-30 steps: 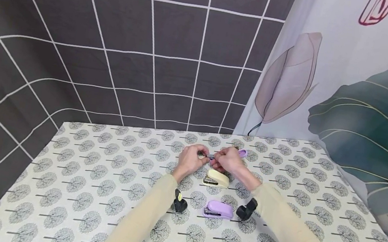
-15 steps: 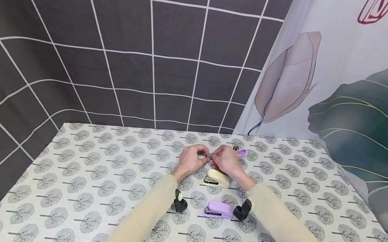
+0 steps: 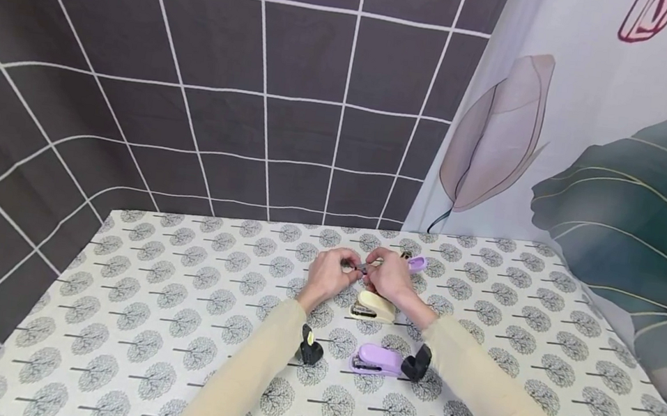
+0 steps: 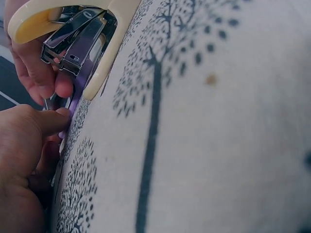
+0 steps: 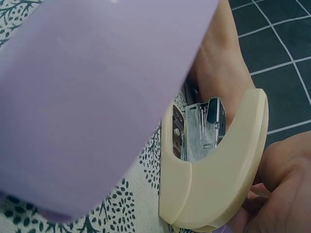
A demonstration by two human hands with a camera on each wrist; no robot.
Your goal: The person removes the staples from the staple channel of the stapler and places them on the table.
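Observation:
Above the far middle of the table, my left hand (image 3: 327,274) and right hand (image 3: 391,274) meet fingertip to fingertip. Between them they pinch a small grey metal strip (image 3: 361,266); its ends are hidden by the fingers. Past my right hand sticks out the purple end (image 3: 417,264) of an opened stapler, the rest covered by the hands. In the left wrist view, a bit of metal (image 4: 47,103) shows at the fingertips, beside a purple edge (image 4: 77,92) low on the cloth. A cream stapler (image 3: 375,306) stands just in front of the hands.
A second purple stapler (image 3: 377,360) sits nearer me, between the two black wrist cameras (image 3: 310,351); it fills much of the right wrist view. The tree-print cloth (image 3: 166,326) covers the table, with a dark gridded curtain (image 3: 206,114) behind its far edge.
My right hand has shifted slightly left and closer to my left fingertips, baring more of the purple end behind it. The left hand and both standing staplers stay put.

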